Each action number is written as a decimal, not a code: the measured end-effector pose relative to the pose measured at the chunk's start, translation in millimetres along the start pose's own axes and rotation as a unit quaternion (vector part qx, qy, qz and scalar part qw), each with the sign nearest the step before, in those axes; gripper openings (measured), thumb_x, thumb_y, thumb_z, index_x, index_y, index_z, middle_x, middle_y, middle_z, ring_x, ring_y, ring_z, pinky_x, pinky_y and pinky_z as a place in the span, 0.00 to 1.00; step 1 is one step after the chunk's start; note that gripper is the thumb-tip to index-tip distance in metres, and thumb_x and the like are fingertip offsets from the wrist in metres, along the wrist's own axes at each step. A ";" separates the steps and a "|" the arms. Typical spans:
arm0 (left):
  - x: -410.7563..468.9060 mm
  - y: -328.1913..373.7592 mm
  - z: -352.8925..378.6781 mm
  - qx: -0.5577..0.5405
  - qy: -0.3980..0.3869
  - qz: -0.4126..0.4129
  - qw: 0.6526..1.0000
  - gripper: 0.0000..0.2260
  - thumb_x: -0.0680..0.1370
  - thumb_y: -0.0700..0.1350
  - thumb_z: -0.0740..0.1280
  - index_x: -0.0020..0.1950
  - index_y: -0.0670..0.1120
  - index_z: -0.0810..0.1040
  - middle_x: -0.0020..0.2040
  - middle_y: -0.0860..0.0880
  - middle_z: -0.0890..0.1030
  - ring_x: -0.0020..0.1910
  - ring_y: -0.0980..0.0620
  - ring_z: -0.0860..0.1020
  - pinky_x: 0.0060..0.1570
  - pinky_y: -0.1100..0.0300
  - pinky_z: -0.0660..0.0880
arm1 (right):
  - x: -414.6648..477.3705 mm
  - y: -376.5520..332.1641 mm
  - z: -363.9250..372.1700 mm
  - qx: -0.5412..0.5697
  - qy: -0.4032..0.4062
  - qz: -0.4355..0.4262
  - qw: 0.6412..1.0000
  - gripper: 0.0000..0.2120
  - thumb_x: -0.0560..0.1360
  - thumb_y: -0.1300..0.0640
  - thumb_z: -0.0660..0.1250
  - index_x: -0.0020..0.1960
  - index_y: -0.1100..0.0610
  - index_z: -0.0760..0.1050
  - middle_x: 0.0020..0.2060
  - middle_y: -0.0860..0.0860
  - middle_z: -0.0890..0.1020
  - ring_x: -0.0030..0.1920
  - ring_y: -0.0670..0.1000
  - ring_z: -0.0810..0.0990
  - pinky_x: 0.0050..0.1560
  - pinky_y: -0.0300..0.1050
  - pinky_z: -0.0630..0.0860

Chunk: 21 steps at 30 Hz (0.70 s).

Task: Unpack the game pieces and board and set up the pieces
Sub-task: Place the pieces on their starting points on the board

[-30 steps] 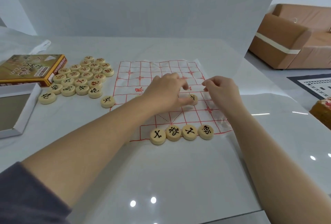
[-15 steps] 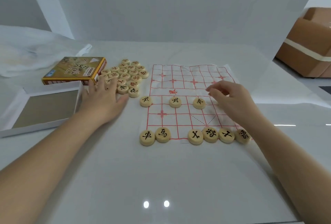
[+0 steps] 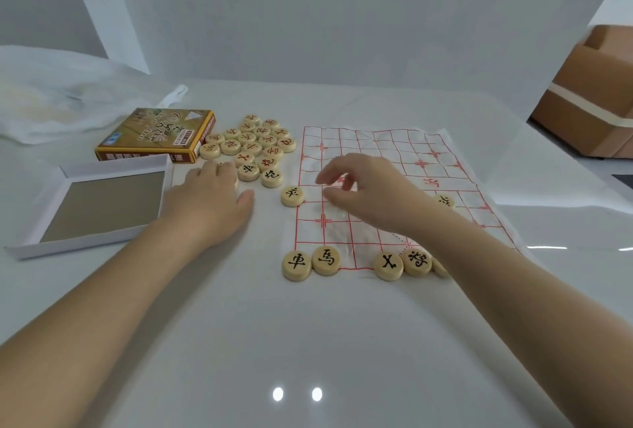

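The scene is lit brightly and evenly by soft overhead light. Two round glare spots and thin bright streaks are mirrored in the glossy white table. Only faint, diffuse shadows are cast beneath the forearms. The fingers of the right hand are smeared by motion blur. Straight lines are bowed towards the frame edges, and fine detail is softened throughout.

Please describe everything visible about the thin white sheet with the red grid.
The thin white sheet with a red grid lies flat but creased on the glossy white table. It looks like soft plastic or paper, printed with red lines, crosses and characters. Round pale wooden pieces with black characters sit along its near edge; two more show farther up. The right hand is over its middle and hides part.
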<state>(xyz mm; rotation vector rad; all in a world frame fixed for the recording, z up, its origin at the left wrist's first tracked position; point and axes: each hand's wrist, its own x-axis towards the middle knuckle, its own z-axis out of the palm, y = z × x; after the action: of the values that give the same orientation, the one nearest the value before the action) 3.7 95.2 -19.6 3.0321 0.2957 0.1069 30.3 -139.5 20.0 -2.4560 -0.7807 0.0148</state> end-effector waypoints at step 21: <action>6.0 -7.1 2.1 -0.058 0.068 -0.003 0.996 0.23 0.75 0.55 0.61 0.69 0.50 0.66 0.68 0.47 0.69 0.65 0.45 0.66 0.60 0.49 0.66 | 27.0 5.1 6.5 -0.032 0.011 0.000 0.999 0.16 0.74 0.53 0.69 0.61 0.50 0.75 0.49 0.42 0.78 0.43 0.46 0.78 0.45 0.41 0.78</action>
<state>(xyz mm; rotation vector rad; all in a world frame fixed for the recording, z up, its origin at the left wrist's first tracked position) 8.4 103.1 -22.0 2.9131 0.2965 0.3187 54.3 -125.2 15.9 -2.5115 -0.7823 -0.0386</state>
